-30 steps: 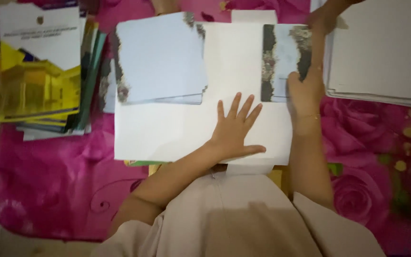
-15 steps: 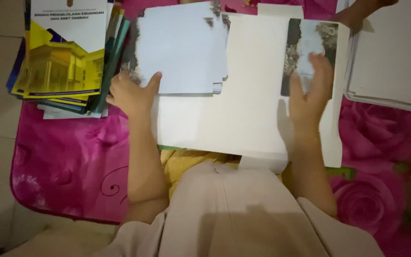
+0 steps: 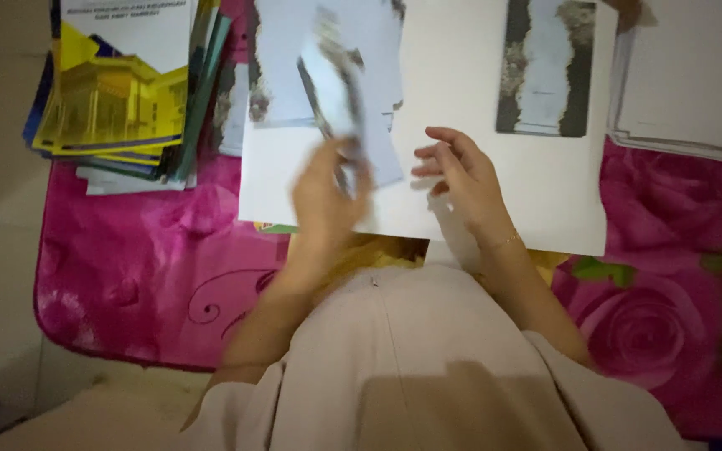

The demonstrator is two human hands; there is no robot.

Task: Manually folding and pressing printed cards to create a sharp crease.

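Since the earlier frame, left hand is no longer resting at the edge of the paper stack beside the booklets; it is now lifting one torn card strip up off that stack, toward the body. Fingers are closing around the strip's lower end, motion-blurred, so the exact pinch cannot be read. Strip's long axis is running away from the body, tilting slightly to the left at its far end. Right hand is hovering just right of the left hand, fingers loosely curled and half open, holding nothing, its fingertips pointing at the strip. Left hand is the nearer one, already in contact. Both hands are working over a large white sheet lying on a pink flowered mat. Count: one strip in hand; one second strip with dark torn edges lying flat beyond the right hand, apart from it; one pale stack under the raised strip; one pile of yellow-covered booklets far left of the left hand; one white paper pile far right.
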